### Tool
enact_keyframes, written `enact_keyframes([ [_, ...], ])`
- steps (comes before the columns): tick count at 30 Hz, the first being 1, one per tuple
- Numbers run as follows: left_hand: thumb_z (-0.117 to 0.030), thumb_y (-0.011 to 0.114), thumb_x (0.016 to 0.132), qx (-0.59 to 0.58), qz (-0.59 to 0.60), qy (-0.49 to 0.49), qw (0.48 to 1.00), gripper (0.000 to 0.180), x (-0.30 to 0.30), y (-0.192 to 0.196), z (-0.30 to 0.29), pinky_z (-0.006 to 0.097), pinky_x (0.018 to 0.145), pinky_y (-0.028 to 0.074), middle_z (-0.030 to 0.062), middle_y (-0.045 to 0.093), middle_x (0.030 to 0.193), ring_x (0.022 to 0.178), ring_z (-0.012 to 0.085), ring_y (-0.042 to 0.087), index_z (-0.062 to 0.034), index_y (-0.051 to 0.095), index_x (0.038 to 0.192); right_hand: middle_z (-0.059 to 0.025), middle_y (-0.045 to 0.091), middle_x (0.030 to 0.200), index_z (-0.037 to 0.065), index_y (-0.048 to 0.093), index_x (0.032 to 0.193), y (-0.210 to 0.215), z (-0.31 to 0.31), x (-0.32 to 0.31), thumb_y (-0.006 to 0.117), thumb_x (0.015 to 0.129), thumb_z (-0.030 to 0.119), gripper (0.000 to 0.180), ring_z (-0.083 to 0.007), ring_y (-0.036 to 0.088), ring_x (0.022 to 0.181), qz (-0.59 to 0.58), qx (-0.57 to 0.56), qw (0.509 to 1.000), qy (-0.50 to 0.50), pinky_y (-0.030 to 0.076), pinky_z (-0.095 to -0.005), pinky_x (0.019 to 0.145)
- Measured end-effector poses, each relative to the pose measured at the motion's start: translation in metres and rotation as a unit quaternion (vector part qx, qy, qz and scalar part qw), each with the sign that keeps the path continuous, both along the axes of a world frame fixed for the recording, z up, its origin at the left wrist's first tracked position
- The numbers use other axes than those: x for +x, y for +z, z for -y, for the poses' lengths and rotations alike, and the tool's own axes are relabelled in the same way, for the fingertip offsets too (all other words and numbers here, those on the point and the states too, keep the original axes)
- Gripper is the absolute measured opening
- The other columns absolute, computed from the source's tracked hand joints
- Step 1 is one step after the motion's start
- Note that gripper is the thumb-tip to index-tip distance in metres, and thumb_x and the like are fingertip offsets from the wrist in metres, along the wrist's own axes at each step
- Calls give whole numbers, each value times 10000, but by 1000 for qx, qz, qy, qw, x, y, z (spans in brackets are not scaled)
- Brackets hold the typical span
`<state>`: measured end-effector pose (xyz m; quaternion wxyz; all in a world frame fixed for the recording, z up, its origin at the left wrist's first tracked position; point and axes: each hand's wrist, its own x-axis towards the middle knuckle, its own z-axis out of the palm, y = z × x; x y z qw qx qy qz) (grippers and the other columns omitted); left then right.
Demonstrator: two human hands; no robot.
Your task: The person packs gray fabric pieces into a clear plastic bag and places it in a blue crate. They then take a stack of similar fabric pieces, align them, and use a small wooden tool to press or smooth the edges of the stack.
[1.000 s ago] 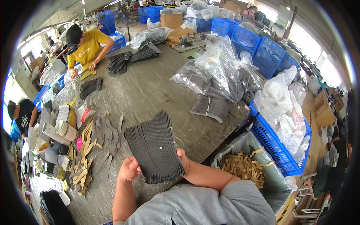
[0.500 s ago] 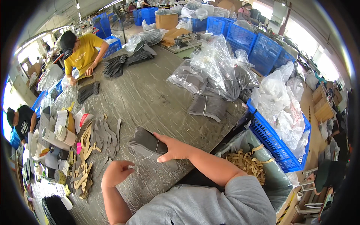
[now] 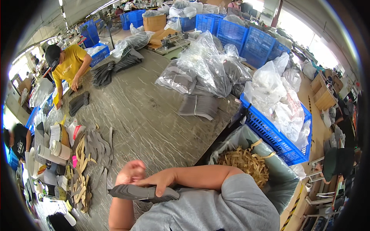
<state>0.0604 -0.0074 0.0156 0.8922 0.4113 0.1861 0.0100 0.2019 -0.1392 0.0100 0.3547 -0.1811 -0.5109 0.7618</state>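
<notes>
My right hand (image 3: 162,181) grips a flat stack of dark grey insole-shaped pieces (image 3: 143,192), held edge-on close to my chest. My left hand (image 3: 130,172) is curled into a loose fist just above the stack's left part, touching or nearly touching it; whether it holds anything I cannot tell. Both forearms cross in front of my grey shirt at the near edge of the grey worktable (image 3: 146,115).
Loose grey pieces and tan strips (image 3: 86,161) lie at left with tape rolls (image 3: 58,148). A bundled grey stack (image 3: 198,106) and plastic bags (image 3: 208,65) sit at right. Blue crates (image 3: 275,134), a bin of tan scraps (image 3: 246,163). A person in yellow (image 3: 67,67) works far left.
The stack, first held up flat facing me with both hands, was lowered toward the table by my right hand and is now pulled back edge-on to my chest; my left hand rejoined it.
</notes>
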Motion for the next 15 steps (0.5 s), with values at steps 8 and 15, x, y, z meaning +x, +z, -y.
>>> enact_keyframes([
  [8, -13, 603, 813, 27, 25, 117, 992, 96, -32, -16, -52, 243, 497, 373, 24, 562, 626, 577, 105, 509, -25, 590, 719, -213, 424, 1364, 33, 278, 1462, 30, 11, 52, 850, 495, 375, 1174, -352, 409, 1288, 330, 211, 884, -255, 282, -403, 1095],
  [15, 26, 736, 683, 671, -21, 73, 738, 162, -12, 54, 10, 259, 585, 392, -14, 548, 653, 609, 86, 482, -18, 691, 832, -156, 474, 1279, 86, 334, 1439, 16, 12, 56, 848, 521, 378, 1091, -336, 468, 1203, 598, 195, 671, -394, 338, -476, 1004],
])
